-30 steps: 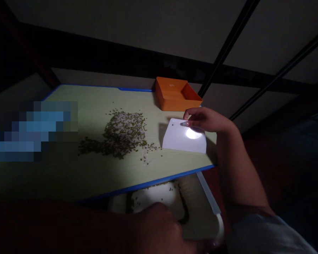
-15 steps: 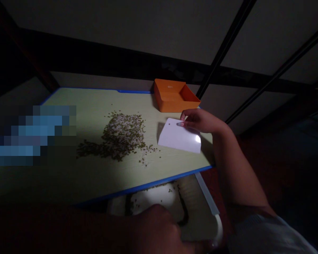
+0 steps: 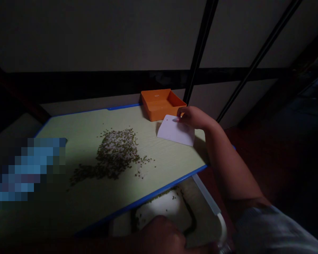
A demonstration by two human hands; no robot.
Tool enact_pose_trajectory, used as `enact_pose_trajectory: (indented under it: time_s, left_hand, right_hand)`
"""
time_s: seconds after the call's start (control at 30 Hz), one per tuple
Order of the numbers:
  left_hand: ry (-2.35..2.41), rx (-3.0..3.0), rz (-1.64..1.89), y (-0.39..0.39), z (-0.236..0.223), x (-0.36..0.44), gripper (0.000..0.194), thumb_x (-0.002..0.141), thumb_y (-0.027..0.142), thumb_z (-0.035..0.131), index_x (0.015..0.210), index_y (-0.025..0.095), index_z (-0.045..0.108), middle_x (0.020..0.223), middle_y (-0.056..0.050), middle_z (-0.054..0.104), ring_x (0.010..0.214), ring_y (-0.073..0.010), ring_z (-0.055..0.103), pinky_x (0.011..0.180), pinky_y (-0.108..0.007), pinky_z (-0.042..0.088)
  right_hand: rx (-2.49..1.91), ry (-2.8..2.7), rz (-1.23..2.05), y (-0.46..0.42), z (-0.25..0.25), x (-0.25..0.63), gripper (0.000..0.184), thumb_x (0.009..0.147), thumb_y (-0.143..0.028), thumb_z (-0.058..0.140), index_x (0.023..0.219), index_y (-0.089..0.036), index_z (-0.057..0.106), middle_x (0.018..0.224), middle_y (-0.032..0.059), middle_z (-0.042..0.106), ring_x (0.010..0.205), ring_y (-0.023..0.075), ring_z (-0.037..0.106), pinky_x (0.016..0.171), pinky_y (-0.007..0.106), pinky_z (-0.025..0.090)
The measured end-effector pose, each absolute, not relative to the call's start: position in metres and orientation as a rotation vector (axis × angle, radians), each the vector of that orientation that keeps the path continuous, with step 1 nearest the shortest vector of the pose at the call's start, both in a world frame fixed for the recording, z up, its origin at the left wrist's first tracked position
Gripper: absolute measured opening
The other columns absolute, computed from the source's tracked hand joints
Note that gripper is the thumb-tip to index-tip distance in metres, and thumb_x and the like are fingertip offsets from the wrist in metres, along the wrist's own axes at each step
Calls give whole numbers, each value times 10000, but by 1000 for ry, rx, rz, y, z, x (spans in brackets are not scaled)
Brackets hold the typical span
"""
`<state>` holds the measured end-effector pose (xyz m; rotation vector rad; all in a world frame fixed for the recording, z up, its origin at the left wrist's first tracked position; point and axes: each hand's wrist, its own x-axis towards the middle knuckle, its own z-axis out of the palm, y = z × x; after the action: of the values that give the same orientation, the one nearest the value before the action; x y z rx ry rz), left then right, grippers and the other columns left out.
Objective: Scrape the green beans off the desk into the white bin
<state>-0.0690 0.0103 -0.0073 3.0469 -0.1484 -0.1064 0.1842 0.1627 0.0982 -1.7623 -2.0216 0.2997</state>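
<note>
My right hand (image 3: 190, 117) pinches the top edge of a white plastic scraper (image 3: 176, 130), a flat sheet with a small hole near one corner. It is tilted over the right part of the pale table (image 3: 82, 127), its lower edge near the tabletop. Left of it lies a spread of small green-brown grains (image 3: 116, 151), with a darker trail toward the left and loose ones toward the scraper. My left hand (image 3: 164, 234) is curled low over a white bin (image 3: 205, 192) under the table's front edge; its fingertips and anything in them are hard to see.
An orange open tray (image 3: 161, 113) stands at the back edge, just behind the scraper. Blue trim (image 3: 153, 194) runs along the table's edge. On the left lies a pixelated blue object (image 3: 29, 169). Dark-framed panels (image 3: 108, 35) rise behind the table. Grains lie inside the bin.
The whole view has shifted, so the table's far side and the tray appear lower and further left. The scraper appears closer to the tray, still in my right hand. The grains look unchanged.
</note>
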Motion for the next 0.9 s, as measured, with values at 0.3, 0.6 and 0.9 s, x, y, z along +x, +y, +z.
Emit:
enact_pose_trajectory:
  time_s: [0.3,0.6,0.9]
  left_hand:
    - [-167,3052,-234,14,-19,-67,562,855,424,493,1380,278,355,519,69,572,435,-124,524,336,-248,162]
    - [-52,2871,-204,17,-39,-70,448,892,369,445,1326,257,446,526,58,540,471,-122,516,460,-221,343]
    - [-30,2843,-300,17,-37,-70,393,895,390,438,1242,229,527,560,44,575,484,-121,528,431,-211,322]
  right_hand:
    - [-1718,-1845,281,165,99,189,113,811,-253,561,827,-142,554,690,39,571,583,112,468,537,255,299]
    - [-1584,-1806,425,171,87,155,171,795,-303,588,763,-139,552,635,1,511,555,88,412,520,238,275]
    - [-1498,-1831,451,179,70,136,186,796,-235,577,971,-182,612,741,25,603,635,115,479,589,257,335]
